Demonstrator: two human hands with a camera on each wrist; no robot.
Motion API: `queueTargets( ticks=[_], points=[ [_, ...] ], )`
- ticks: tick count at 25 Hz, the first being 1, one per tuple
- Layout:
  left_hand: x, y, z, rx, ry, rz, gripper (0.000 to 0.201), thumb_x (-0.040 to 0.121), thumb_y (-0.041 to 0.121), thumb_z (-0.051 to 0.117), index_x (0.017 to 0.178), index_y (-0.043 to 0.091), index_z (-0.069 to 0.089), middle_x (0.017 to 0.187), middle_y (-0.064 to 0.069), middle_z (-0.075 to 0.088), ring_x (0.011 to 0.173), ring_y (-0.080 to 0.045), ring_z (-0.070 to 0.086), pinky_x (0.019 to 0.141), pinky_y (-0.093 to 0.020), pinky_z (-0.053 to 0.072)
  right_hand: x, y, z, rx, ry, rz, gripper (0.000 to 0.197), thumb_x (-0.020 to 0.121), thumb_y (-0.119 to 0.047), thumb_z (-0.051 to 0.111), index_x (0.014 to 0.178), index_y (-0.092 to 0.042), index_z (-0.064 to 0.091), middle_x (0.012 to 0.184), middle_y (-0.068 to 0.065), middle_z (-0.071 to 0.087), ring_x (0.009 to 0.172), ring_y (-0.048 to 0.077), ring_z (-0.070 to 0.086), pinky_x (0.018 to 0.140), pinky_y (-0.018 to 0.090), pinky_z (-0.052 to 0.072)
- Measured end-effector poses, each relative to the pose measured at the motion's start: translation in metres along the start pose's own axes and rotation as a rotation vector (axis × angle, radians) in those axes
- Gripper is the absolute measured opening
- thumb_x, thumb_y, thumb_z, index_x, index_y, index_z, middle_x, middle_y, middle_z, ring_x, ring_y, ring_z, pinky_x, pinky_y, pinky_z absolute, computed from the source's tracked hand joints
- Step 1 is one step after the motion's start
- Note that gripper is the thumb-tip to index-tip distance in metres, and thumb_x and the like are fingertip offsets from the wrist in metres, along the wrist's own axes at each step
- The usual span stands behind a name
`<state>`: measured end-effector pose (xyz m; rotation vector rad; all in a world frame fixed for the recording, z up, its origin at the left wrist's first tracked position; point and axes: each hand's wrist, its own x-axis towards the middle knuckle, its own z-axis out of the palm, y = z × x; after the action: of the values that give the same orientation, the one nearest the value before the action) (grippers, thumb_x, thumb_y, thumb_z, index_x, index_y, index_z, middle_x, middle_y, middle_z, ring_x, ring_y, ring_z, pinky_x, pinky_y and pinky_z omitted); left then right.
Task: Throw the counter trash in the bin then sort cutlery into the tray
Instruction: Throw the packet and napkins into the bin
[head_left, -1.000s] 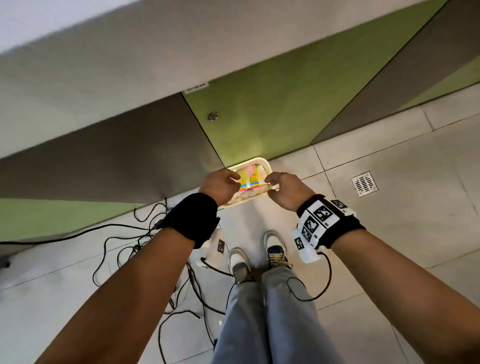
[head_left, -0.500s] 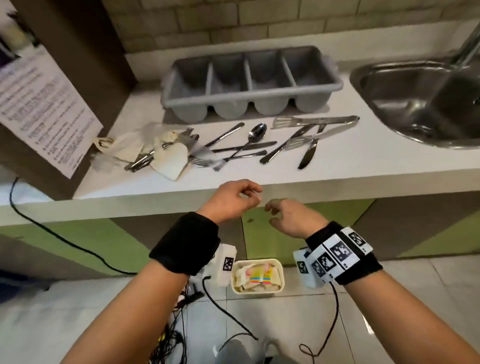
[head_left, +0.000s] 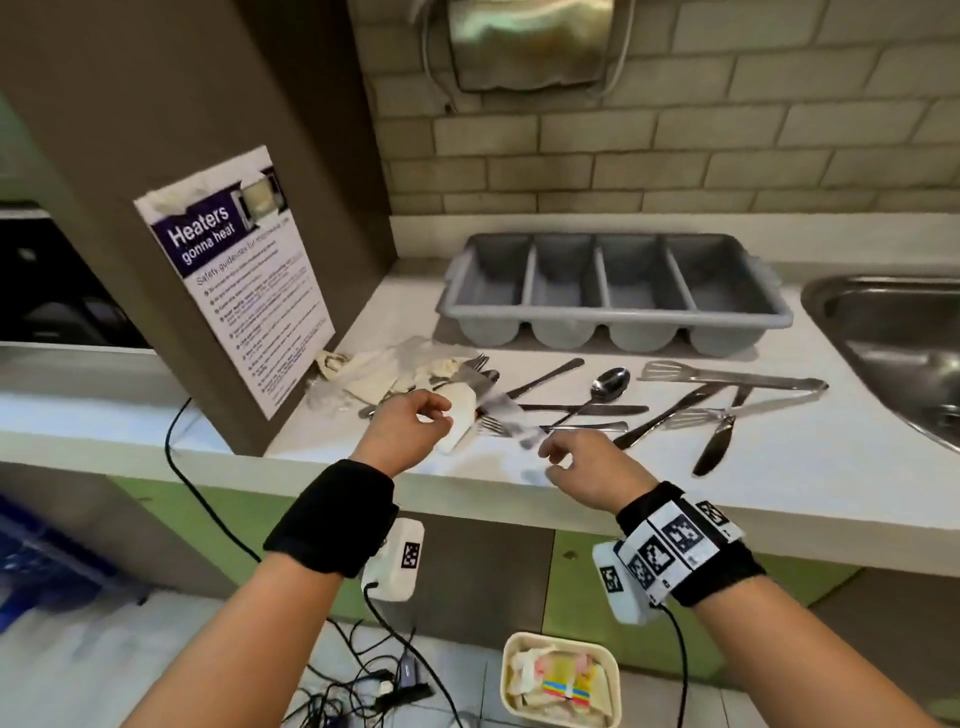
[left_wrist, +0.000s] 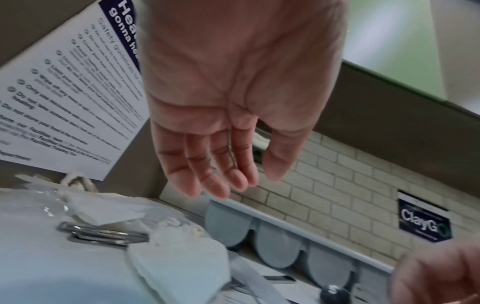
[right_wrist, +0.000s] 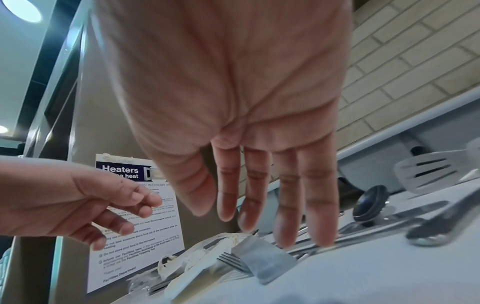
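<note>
Head view: one tray (head_left: 613, 325), four compartments.

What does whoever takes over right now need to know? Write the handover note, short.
Left hand: open, holds nothing, above the paper trash at the counter's left end.
Right hand: open, holds nothing, near the front edge.
Bin: on the floor below, some trash in it.
Tray: at the back by the wall, no cutlery inside.
Left: bin the paper trash, some of it lying over forks; then sort spoon, knives, forks and the rest into the tray.
</note>
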<state>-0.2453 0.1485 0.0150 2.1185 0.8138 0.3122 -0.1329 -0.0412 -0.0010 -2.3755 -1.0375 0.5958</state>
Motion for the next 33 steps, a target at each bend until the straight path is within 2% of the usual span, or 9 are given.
queueTargets(
  ticks=[2,4,7,12,15,17,24,29,33],
  points=[
    [0.025,-0.014,-0.016,0.013,0.057,-0.046,0.024,0.086,0.012,0.059,0.109,0.009,0.065,0.104,-0.003,0.064,0.101,-0.019,0.058,0.090,-0.024,0.045,0.024,-0.014,0.001,-0.006,0.029,0.008,0.029,0.088,-0.016,0.053,0.116,-0.013,0.061,0.122,0.008,0.063,0.095,0.022,0.060,0.087,0.028,0.046],
    [0.049,-0.025,-0.029,0.049,0.103,-0.071,0.028,0.085,0.013,0.059,0.112,0.009,0.065,0.117,-0.010,0.065,0.104,-0.023,0.059,0.089,-0.026,0.044,0.048,-0.027,0.004,-0.051,0.052,0.010,0.028,0.089,-0.019,0.054,0.115,-0.014,0.061,0.123,0.010,0.062,0.109,0.024,0.060,0.094,0.031,0.046],
    [0.088,-0.038,-0.047,0.216,0.107,-0.070,0.032,0.084,0.016,0.059,0.117,0.013,0.062,0.125,-0.011,0.061,0.112,-0.025,0.058,0.095,-0.026,0.042,0.087,-0.053,0.014,-0.104,0.073,0.010,0.030,0.087,-0.017,0.056,0.116,-0.013,0.061,0.123,0.013,0.060,0.112,0.028,0.058,0.095,0.032,0.045],
    [0.144,-0.055,-0.050,0.351,-0.002,-0.077,0.048,0.079,0.028,0.066,0.125,0.017,0.054,0.133,-0.014,0.048,0.117,-0.028,0.054,0.102,-0.030,0.040,0.130,-0.083,0.039,-0.339,-0.062,0.022,0.057,0.080,-0.022,0.065,0.132,-0.014,0.046,0.145,0.008,0.038,0.127,0.033,0.038,0.101,0.042,0.044],
    [0.168,-0.056,-0.041,0.508,-0.078,-0.036,0.075,0.069,0.043,0.072,0.135,0.022,0.042,0.136,-0.012,0.048,0.126,-0.031,0.047,0.104,-0.038,0.040,0.146,-0.091,0.048,-0.473,-0.121,0.090,0.080,0.071,-0.028,0.072,0.139,-0.017,0.032,0.143,0.009,0.035,0.127,0.033,0.031,0.095,0.047,0.047],
    [0.181,-0.054,-0.034,0.626,-0.140,-0.018,0.084,0.065,0.049,0.071,0.137,0.025,0.035,0.134,-0.011,0.050,0.126,-0.032,0.046,0.102,-0.040,0.040,0.152,-0.093,0.048,-0.516,-0.152,0.111,0.083,0.070,-0.028,0.073,0.140,-0.017,0.030,0.140,0.011,0.038,0.125,0.033,0.033,0.092,0.046,0.047],
    [0.211,-0.056,-0.026,0.571,-0.173,0.017,0.056,0.084,0.019,0.058,0.137,0.025,0.042,0.135,-0.009,0.055,0.125,-0.028,0.052,0.102,-0.036,0.044,0.162,-0.096,0.048,-0.537,-0.139,0.125,0.094,0.069,-0.023,0.077,0.145,-0.015,0.022,0.140,0.015,0.041,0.126,0.036,0.040,0.096,0.047,0.046],
    [0.204,-0.061,-0.020,0.737,-0.215,0.153,0.065,0.073,0.048,0.066,0.132,0.027,0.048,0.130,-0.007,0.056,0.121,-0.029,0.051,0.099,-0.037,0.045,0.161,-0.096,0.046,-0.360,-0.083,0.144,0.090,0.065,-0.012,0.080,0.139,-0.008,0.028,0.132,0.016,0.043,0.119,0.033,0.050,0.095,0.039,0.048],
    [0.204,-0.060,-0.017,0.681,-0.198,0.161,0.036,0.085,0.019,0.057,0.120,0.027,0.061,0.127,-0.004,0.060,0.117,-0.027,0.055,0.096,-0.034,0.045,0.159,-0.093,0.037,-0.209,-0.025,0.170,0.077,0.074,-0.005,0.072,0.138,-0.007,0.030,0.128,0.019,0.049,0.114,0.034,0.056,0.091,0.035,0.047]
  ],
)
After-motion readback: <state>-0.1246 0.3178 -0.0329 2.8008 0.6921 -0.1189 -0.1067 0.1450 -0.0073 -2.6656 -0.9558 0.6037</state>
